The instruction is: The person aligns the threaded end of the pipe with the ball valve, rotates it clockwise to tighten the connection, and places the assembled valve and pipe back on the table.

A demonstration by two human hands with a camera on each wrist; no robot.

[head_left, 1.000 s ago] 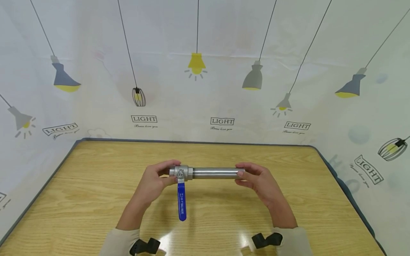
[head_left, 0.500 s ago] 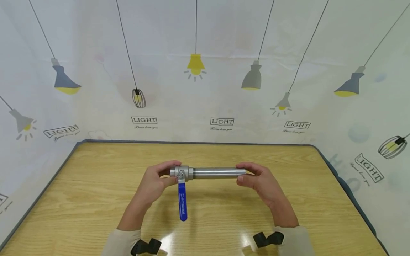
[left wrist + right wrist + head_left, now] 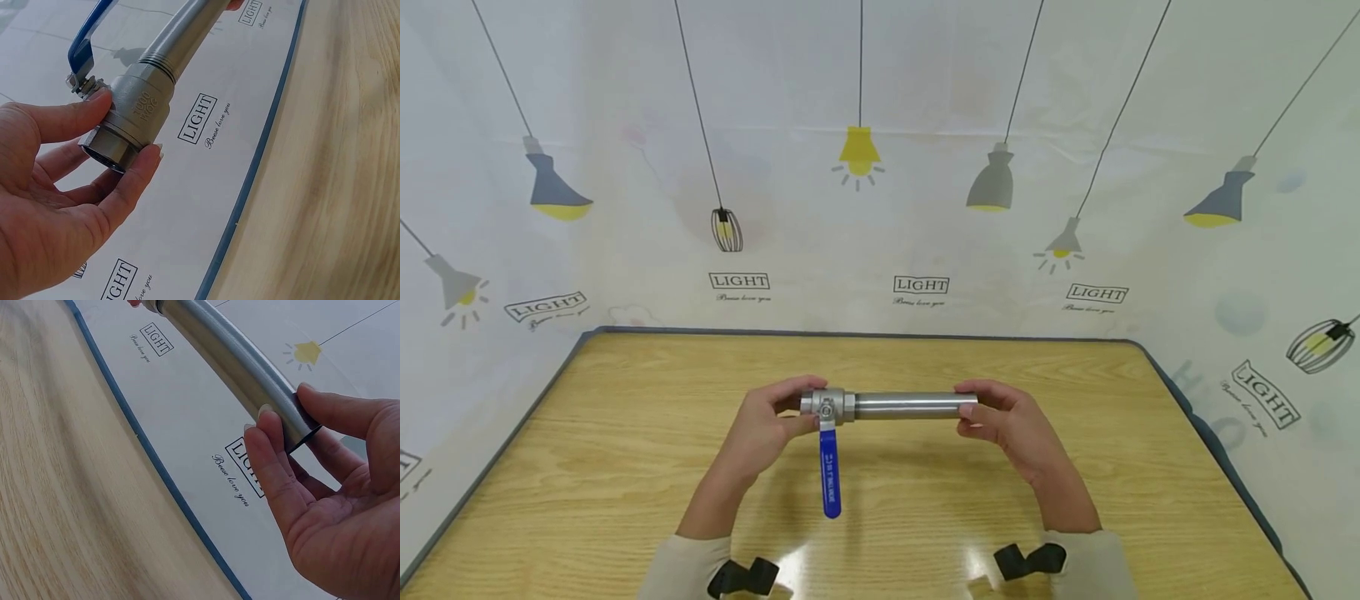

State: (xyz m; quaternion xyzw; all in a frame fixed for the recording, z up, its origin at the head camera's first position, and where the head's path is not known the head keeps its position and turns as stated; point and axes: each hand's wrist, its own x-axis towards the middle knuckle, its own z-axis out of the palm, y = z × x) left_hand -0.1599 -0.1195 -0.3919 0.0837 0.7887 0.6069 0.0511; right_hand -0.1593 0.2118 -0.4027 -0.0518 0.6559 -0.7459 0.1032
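**A ball valve (image 3: 842, 407) and steel pipe (image 3: 913, 406) held level between two hands**

The ball valve sits on the pipe's left end, with a few thread rings showing at the joint; how deeply they engage cannot be told. Its blue lever (image 3: 830, 479) points toward the person. The left hand (image 3: 763, 437) has its grip clamped on the valve body; the right hand (image 3: 1018, 433) pinches the pipe's far end. Both parts are above the desk (image 3: 910, 512).

A shallow joint could part if either hand eases off, and the smooth pipe might slip from the right fingertips, which hold only its end. A knock on the lever could twist the assembly.

Count: one valve, one lever, one pipe, two hands, two black wrist straps (image 3: 1030, 562), and eight lamps printed on the wall covering (image 3: 827, 250).
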